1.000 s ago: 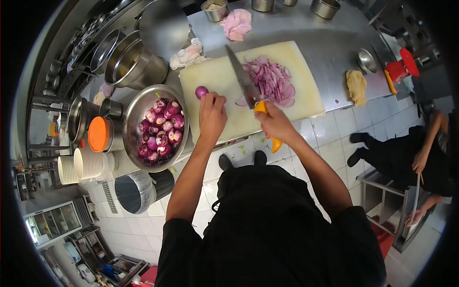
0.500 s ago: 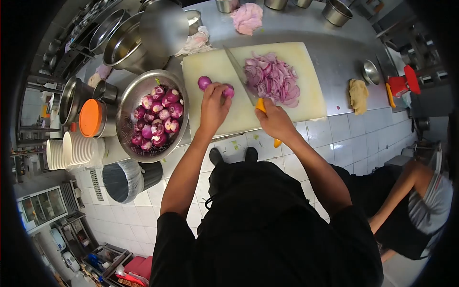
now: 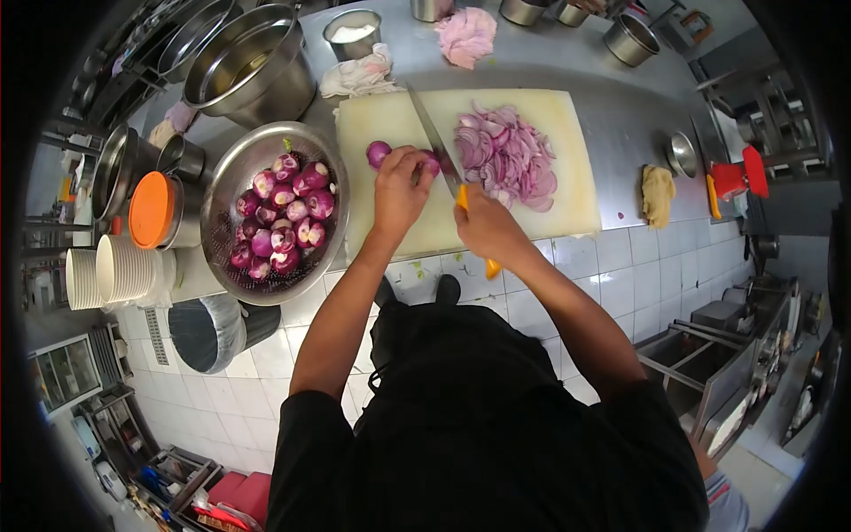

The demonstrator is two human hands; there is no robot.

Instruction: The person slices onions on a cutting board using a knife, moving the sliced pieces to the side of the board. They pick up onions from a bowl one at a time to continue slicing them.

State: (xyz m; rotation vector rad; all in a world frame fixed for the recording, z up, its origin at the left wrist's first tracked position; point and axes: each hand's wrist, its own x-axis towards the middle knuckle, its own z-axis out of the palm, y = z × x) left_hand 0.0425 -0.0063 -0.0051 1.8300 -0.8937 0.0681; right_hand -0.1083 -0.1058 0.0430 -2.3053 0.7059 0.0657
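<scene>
My left hand (image 3: 403, 191) is closed on a purple onion piece (image 3: 431, 163) on the white cutting board (image 3: 372, 115). Just left of its fingers lies another onion piece (image 3: 378, 154). My right hand (image 3: 489, 229) is wrapped round the yellow handle of a knife (image 3: 432, 129), whose blade points away from me, close to the held piece. A pile of sliced onion (image 3: 505, 155) covers the board's right part. Left of the board stands a perforated metal bowl (image 3: 215, 208) with several whole onions (image 3: 296, 210).
Beyond the bowl is a large metal pot (image 3: 275, 89). A white cloth (image 3: 359, 75) and a pink cloth (image 3: 467, 37) lie behind the board. To the right are a yellow cloth (image 3: 657, 197) and a small bowl (image 3: 682, 155). Paper bowls (image 3: 126, 270) stand at left.
The knife has moved left, closer to the held onion piece. The view has shifted, and the person at the lower right is now mostly out of view. A blurred shape over the pot is gone.
</scene>
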